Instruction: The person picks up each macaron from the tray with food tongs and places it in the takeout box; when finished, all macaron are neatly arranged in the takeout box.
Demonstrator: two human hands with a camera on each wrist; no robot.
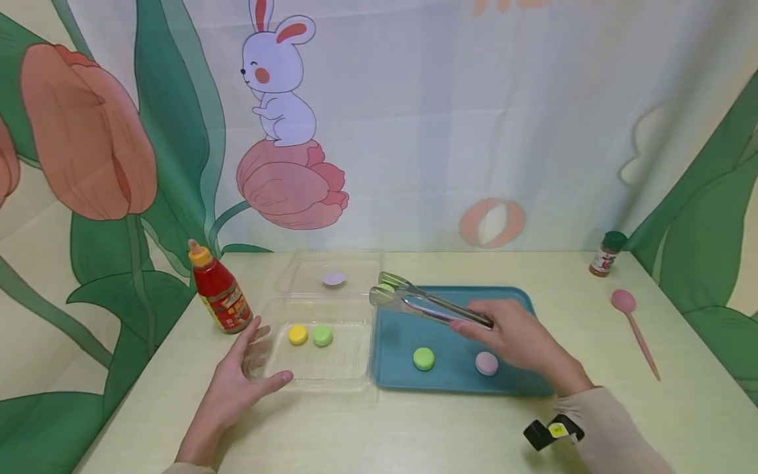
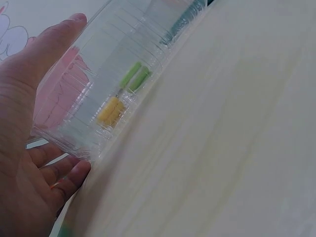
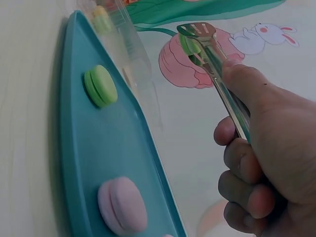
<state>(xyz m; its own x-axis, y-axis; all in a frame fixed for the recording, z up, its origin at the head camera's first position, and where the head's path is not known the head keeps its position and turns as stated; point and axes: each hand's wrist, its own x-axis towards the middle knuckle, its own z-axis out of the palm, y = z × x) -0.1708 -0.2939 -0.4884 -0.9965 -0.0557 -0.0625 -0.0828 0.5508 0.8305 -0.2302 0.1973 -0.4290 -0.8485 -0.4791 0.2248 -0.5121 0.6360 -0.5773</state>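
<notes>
My right hand [image 1: 512, 336] grips metal tongs [image 1: 438, 309] above the blue tray [image 1: 397, 382]. Between the tongs' tips is a green macaron [image 3: 189, 45], raised over the tray's far left corner. On the tray lie another green macaron [image 1: 423, 359] and a pale pink one [image 1: 487, 363]. Left of the tray stands a clear plastic box [image 1: 322, 378], holding a yellow macaron [image 1: 298, 334] and a green macaron [image 1: 322, 336] side by side. At the box's near left corner is my left hand [image 1: 237, 375], thumb and fingers spread; whether they touch it I cannot tell.
The box's clear lid [image 1: 361, 270] lies folded back, with a pale round spot [image 1: 334, 279] on it. A red sauce bottle [image 1: 222, 293] stands beyond my left hand. At the right are a small green-capped jar [image 1: 606, 253] and a pink spoon [image 1: 636, 326]. A printed curtain [image 1: 403, 164] hangs behind.
</notes>
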